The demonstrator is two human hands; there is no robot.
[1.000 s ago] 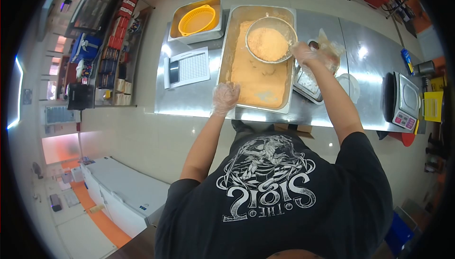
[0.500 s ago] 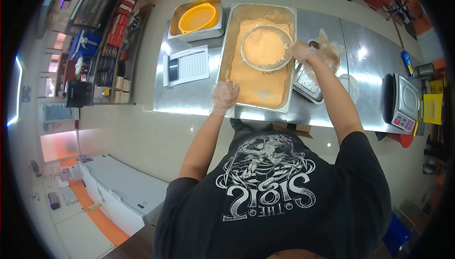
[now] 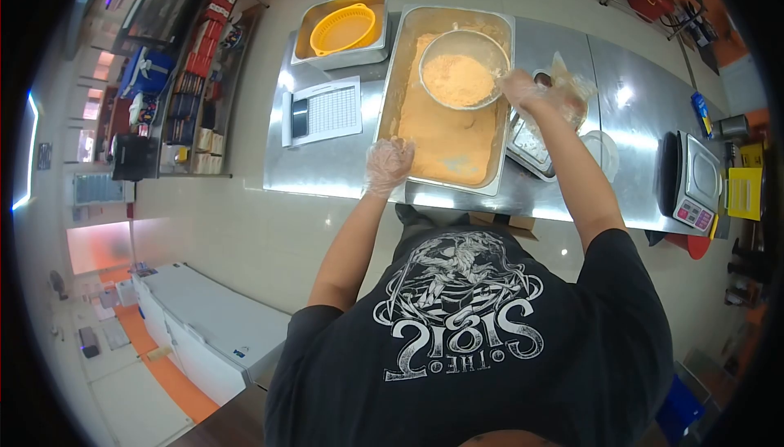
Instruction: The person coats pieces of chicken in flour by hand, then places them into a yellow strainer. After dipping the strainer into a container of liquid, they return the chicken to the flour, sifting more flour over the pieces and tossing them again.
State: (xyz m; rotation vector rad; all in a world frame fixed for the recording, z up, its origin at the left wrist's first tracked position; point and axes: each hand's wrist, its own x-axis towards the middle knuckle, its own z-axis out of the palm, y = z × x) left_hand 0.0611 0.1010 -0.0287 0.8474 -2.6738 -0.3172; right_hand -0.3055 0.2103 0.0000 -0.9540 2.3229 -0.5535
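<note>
A deep metal tray (image 3: 500,171) holds a bed of orange-yellow powder (image 3: 445,140). Over its far part is a round metal sieve (image 3: 476,40), with a heap of the same powder (image 3: 461,79) inside; the mesh itself is hidden. My right hand (image 3: 523,91), in a clear plastic glove, is closed on the sieve's right side. At the tray's near left corner, my left hand (image 3: 389,165), also gloved, has its fingers curled around the rim. Beside my right forearm stand a smaller metal pan (image 3: 531,149) and a clear plastic bag (image 3: 578,91).
Left of the tray lie a slicer-like grid board (image 3: 331,112) and another metal pan (image 3: 359,59) with a yellow plastic basket (image 3: 343,29). To the right are a whitish round lid (image 3: 603,153) and a digital scale (image 3: 698,173). A white chest freezer (image 3: 212,316) stands behind on the left.
My right hand has shifted the sieve slightly right and away from me. The powder inside has slid toward its near side, baring the far wall. My left hand stays at the tray rim.
</note>
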